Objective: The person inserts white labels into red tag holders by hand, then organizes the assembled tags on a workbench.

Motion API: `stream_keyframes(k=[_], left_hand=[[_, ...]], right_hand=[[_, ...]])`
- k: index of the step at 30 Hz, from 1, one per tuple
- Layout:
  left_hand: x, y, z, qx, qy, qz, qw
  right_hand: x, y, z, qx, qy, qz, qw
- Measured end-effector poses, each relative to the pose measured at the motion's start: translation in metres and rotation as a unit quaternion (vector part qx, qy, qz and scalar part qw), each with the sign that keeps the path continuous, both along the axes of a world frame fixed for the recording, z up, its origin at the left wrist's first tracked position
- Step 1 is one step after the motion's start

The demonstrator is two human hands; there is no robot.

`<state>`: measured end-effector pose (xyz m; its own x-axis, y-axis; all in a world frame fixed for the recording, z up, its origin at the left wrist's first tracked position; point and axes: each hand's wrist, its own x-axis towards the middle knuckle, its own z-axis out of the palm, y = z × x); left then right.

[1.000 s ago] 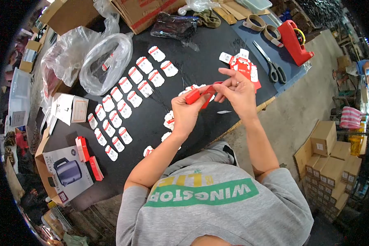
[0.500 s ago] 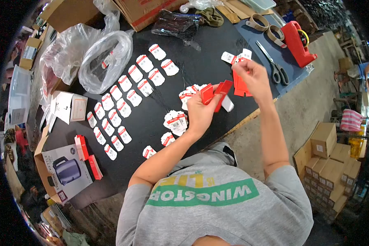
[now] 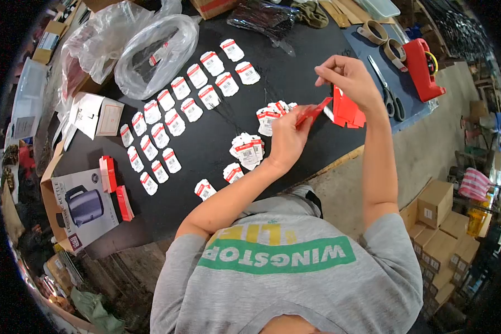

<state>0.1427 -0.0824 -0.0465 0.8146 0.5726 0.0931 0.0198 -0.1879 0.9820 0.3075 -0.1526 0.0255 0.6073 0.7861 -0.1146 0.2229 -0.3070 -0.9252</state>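
Observation:
My left hand grips a small bundle of red cards, held upright between thumb and fingers. To its right my right hand is raised with the fingers curled and the thumb drawn in; whatever it may pinch is too small to tell. Below that hand lies a loose pile of red cards on the black table. Close to my left hand are heaps of white-and-red tags. More such tags lie in two slanting rows farther left, some with thin black strings.
Scissors, tape rolls and a red tape dispenser sit at the right. Clear plastic bags, a small white box, a kettle box and stacks of red cards are at the left.
The view has shifted slightly. The cards in my left hand, fanned out before, are now seen nearly edge-on. My right hand has turned, its fingers more curled.

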Motion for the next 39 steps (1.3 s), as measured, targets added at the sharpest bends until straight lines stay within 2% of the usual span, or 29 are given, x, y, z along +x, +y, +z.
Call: stream_keyframes(k=[1,2,4,8,9,10,11,12,13,14,15,16,18,20,22,24,25,26,28,30,31,32,34,36,38,39], left_hand=[[0.001,0.003,0.002,0.086,-0.058,-0.004,0.995],[0.002,0.006,0.004,0.084,-0.058,-0.005,0.995],[0.003,0.011,0.007,0.169,-0.108,-0.06,0.978],[0.0,0.01,0.01,0.192,-0.132,-0.096,0.968],[-0.003,0.006,0.013,0.193,-0.133,-0.095,0.968],[-0.008,-0.001,0.016,0.091,-0.077,-0.078,0.99],[-0.011,-0.007,0.017,-0.013,-0.018,-0.059,0.998],[-0.01,-0.01,0.013,-0.011,-0.017,-0.053,0.998],[-0.011,-0.014,0.002,-0.068,0.025,-0.04,0.997],[-0.013,-0.017,-0.009,-0.126,0.067,-0.023,0.99],[-0.013,-0.018,-0.012,-0.194,0.061,-0.01,0.979],[-0.014,-0.018,-0.015,-0.194,0.063,0.002,0.979],[-0.016,-0.017,-0.018,-0.208,0.095,-0.017,0.973],[-0.022,-0.015,-0.022,-0.199,0.104,-0.02,0.974],[-0.03,-0.013,-0.015,-0.297,0.095,-0.046,0.949],[-0.041,-0.011,-0.009,-0.296,0.104,-0.059,0.948],[-0.048,-0.01,-0.006,-0.337,0.091,-0.081,0.934],[-0.056,-0.009,-0.002,-0.377,0.078,-0.101,0.918],[-0.072,-0.003,0.01,-0.385,0.093,-0.152,0.906],[-0.089,0.002,0.012,-0.334,0.099,-0.232,0.908],[-0.096,0.005,0.016,-0.312,0.094,-0.271,0.906],[-0.102,0.007,0.019,-0.313,0.093,-0.269,0.906],[-0.112,0.012,0.026,-0.32,0.109,-0.292,0.895],[-0.12,0.017,0.032,-0.351,0.108,-0.281,0.887],[-0.128,0.022,0.034,-0.457,0.082,-0.179,0.868],[-0.132,0.028,0.042,-0.498,0.085,-0.162,0.848]], right_hand=[[-0.008,-0.004,0.011,0.022,0.052,0.015,0.998],[-0.011,-0.009,0.016,0.021,0.051,0.013,0.998],[-0.011,-0.018,0.022,0.087,0.087,-0.002,0.992],[0.006,-0.027,0.011,0.22,0.14,-0.098,0.96],[0.013,-0.028,0.005,0.195,0.13,-0.131,0.963],[0.019,-0.028,-0.001,0.195,0.131,-0.129,0.963],[0.024,-0.026,-0.008,0.138,0.089,-0.166,0.972],[0.03,-0.022,-0.016,0.081,0.047,-0.199,0.975],[0.035,-0.018,-0.026,0.035,-0.002,-0.186,0.982],[0.038,-0.013,-0.036,0.036,0.003,-0.175,0.984],[0.038,-0.006,-0.045,-0.006,-0.003,-0.168,0.986],[0.04,0.0,-0.052,-0.048,-0.011,-0.163,0.985],[0.043,0.011,-0.06,-0.06,-0.026,-0.153,0.986],[0.044,0.021,-0.063,-0.08,-0.104,-0.169,0.977],[0.049,0.028,-0.068,-0.085,-0.114,-0.177,0.974],[0.052,0.033,-0.075,-0.049,-0.136,-0.179,0.973],[0.051,0.036,-0.075,-0.074,-0.201,-0.178,0.961],[0.048,0.037,-0.076,-0.075,-0.2,-0.172,0.962],[0.023,0.043,-0.058,-0.052,-0.27,-0.155,0.949],[-0.006,0.049,-0.049,-0.034,-0.224,-0.127,0.966],[-0.021,0.053,-0.047,-0.014,-0.139,-0.049,0.989],[-0.036,0.059,-0.045,0.006,-0.052,0.028,0.998],[-0.074,0.073,-0.045,-0.095,-0.025,0.094,0.991],[-0.103,0.084,-0.056,-0.107,-0.067,0.11,0.986],[-0.117,0.093,-0.069,-0.123,-0.105,0.112,0.981],[-0.122,0.097,-0.074,-0.139,-0.14,0.111,0.974]])
